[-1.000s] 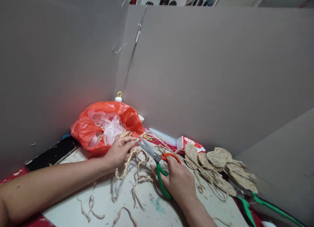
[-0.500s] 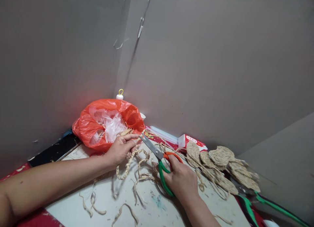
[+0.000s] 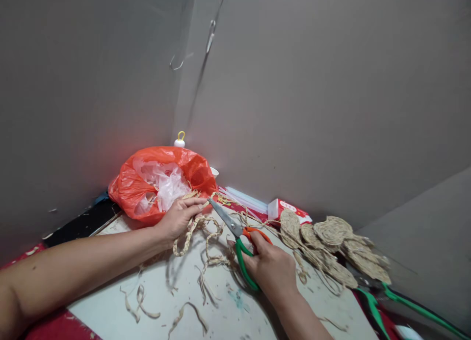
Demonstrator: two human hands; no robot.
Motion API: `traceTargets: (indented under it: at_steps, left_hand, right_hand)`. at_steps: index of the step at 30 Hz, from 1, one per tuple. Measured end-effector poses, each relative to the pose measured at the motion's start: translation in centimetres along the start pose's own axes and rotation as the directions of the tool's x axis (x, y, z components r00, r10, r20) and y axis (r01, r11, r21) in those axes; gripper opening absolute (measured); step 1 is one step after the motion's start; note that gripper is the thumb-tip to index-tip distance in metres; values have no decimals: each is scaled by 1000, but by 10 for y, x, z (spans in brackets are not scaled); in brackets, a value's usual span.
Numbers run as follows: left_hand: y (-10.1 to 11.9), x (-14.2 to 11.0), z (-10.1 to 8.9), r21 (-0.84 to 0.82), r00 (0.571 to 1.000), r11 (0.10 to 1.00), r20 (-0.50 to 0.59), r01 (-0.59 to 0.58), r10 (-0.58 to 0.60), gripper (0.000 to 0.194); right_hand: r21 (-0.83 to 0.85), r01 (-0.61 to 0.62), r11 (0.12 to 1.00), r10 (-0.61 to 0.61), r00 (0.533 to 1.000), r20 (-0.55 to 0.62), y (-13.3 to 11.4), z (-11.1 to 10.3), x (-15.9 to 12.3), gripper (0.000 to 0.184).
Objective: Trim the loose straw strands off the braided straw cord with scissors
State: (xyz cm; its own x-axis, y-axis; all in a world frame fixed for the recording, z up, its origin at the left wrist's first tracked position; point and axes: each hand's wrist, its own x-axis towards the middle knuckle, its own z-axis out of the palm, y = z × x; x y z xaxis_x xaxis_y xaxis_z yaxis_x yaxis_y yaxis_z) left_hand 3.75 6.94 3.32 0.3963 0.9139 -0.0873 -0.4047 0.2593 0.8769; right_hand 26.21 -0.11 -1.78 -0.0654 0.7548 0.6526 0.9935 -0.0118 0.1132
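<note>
My left hand (image 3: 181,216) is closed on a pale braided straw cord (image 3: 187,239), pinching it near the fingertips. The cord hangs in loops below that hand and trails across the white board. My right hand (image 3: 274,266) grips scissors (image 3: 228,220) with one orange and one green handle. Their blades look nearly closed and point up and left, with the tip at the cord beside my left fingertips. Whether the tip touches the cord I cannot tell. Thin loose strands (image 3: 208,283) lie under the hands.
Behind my left hand stands a red plastic bag (image 3: 127,183) with white plastic and straw in it. Woven straw pieces (image 3: 333,232) are piled at the right, beside a red and white box (image 3: 289,211). Green-handled shears (image 3: 415,305) lie nearer. Grey panels (image 3: 312,94) rise behind.
The view has tipped slightly downward. My left hand and the scissors tip have shifted a little left, and both hands keep their holds.
</note>
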Motion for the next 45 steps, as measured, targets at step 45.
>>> traceTargets:
  at_steps: [45]
  left_hand:
    - [-1, -16, 1, 646, 886, 724, 451, -242, -106, 18]
  right_hand:
    - [897, -441, 41, 563, 751, 344, -20, -46, 23, 36]
